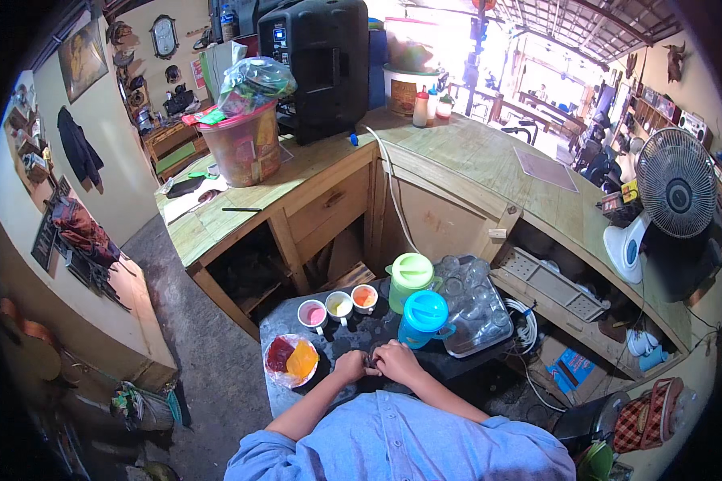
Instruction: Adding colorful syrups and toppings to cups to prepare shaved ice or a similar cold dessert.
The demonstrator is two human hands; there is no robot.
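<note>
My left hand (352, 367) and my right hand (397, 362) meet at the near side of a dark table (337, 343). Their fingers close around a small dark object (369, 361), mostly hidden and too small to identify. Left of them sits a bowl (291, 361) lined with plastic, holding a dark red and a yellow-orange portion. Beyond stand three white cups with pink (313, 315), pale yellow (339, 305) and orange (364, 296) contents. A blue lidded pitcher (423, 318) is just past my right hand, with a green lidded pitcher (410, 279) behind it.
A metal tray (480, 343) of clear glasses lies right of the pitchers. Around the table bends a wooden counter (481, 162), bearing a pink bucket (240, 144), a black loudspeaker (316, 69), squeeze bottles (421, 108) and a fan (677, 183). A white cable (391, 174) hangs down the counter's corner.
</note>
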